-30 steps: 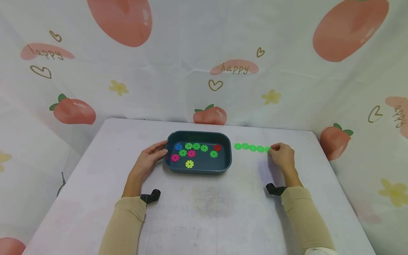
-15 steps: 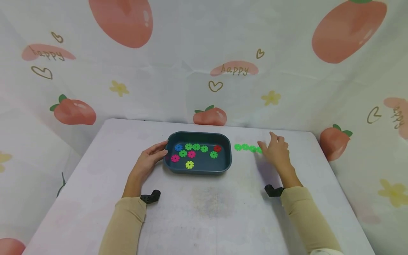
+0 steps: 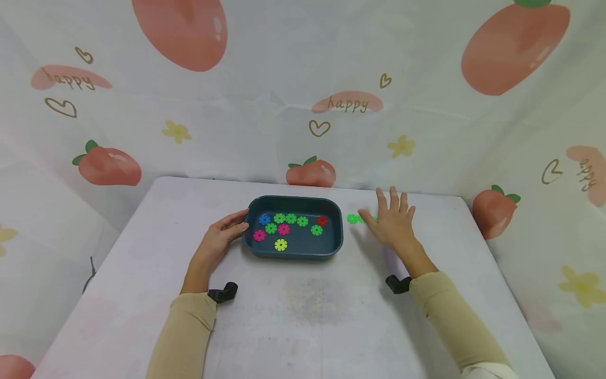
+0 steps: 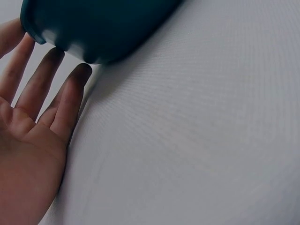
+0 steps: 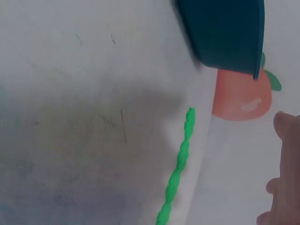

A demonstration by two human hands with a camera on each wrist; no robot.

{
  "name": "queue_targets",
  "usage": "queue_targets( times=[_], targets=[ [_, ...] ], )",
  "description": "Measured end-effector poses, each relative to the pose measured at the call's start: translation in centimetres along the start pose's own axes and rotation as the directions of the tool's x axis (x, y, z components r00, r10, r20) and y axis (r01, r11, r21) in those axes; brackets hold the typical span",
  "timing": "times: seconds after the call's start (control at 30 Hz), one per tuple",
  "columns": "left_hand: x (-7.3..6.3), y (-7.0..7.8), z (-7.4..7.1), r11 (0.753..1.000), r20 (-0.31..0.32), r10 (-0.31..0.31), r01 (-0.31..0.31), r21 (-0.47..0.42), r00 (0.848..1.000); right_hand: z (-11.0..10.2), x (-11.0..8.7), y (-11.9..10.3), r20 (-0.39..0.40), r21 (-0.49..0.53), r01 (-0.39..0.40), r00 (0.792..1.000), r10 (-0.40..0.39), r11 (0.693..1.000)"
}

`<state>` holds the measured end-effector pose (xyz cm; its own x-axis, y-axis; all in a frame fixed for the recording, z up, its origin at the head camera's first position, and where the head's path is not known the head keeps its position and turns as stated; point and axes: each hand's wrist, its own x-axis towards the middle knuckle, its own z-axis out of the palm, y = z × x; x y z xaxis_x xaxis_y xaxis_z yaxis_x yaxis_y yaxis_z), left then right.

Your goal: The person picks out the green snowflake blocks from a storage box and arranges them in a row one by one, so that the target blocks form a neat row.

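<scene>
A dark teal tray (image 3: 293, 256) stands on the table, holding notched plastic discs: several green ones (image 3: 291, 218), a blue one (image 3: 264, 219), two pink ones (image 3: 259, 235), a red one (image 3: 322, 221) and a yellow one (image 3: 281, 245). My left hand (image 3: 220, 241) rests against the tray's left end; in the left wrist view its extended fingertips touch the outer wall (image 4: 103, 28). Right of the tray lies a row of bright green discs (image 3: 353, 219), its right part hidden behind my right hand (image 3: 396, 225). That hand is held over the row, fingers spread and nothing in them.
The white table (image 3: 303, 337) ends at a cloth backdrop (image 3: 265, 131) printed with peaches. Black wrist cameras (image 3: 224, 292) sit on both wrists. In the right wrist view the green row (image 5: 182, 157) runs in a line near the tray.
My right hand has let go of the row's right end, spread its fingers and moved left over the row, covering more of it. The left hand and tray have stayed put.
</scene>
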<state>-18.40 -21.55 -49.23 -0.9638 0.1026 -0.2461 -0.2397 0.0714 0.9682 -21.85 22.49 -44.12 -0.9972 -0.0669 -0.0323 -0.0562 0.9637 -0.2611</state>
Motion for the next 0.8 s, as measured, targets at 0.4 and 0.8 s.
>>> queue_targets(
  times=[0.4, 0.8],
  targets=[
    [0.1, 0.0, -0.1, 1.000, 0.004, -0.005, 0.005, -0.005, 1.000, -0.1, -0.7, -2.6, 0.010, 0.013, 0.147, 0.989, -0.147, 0.989],
    [0.1, 0.0, 0.0, 1.000, -0.001, -0.008, 0.008, -0.003, 1.000, -0.3, -0.8, -4.5, 0.019, -0.001, 0.276, 0.961, -0.276, 0.961]
  ],
)
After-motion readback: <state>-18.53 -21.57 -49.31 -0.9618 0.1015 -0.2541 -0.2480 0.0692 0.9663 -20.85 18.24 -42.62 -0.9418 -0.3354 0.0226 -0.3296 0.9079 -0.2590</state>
